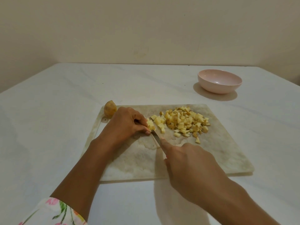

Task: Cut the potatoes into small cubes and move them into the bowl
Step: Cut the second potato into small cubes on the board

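Nearest us, low in the frame, our right hand (191,166) is closed on the slim steel knife (156,137), whose blade runs just beside the fingertips (148,132) of our left hand (125,122), curled over the last yellow potato strip (150,125); a slip could nick them. Loose potato cubes (185,122) heap at centre on the worn pale cutting board (219,151), with open white table (48,119) between it and the empty pink bowl (220,82) at upper right, so hurried scooping might scatter cubes.
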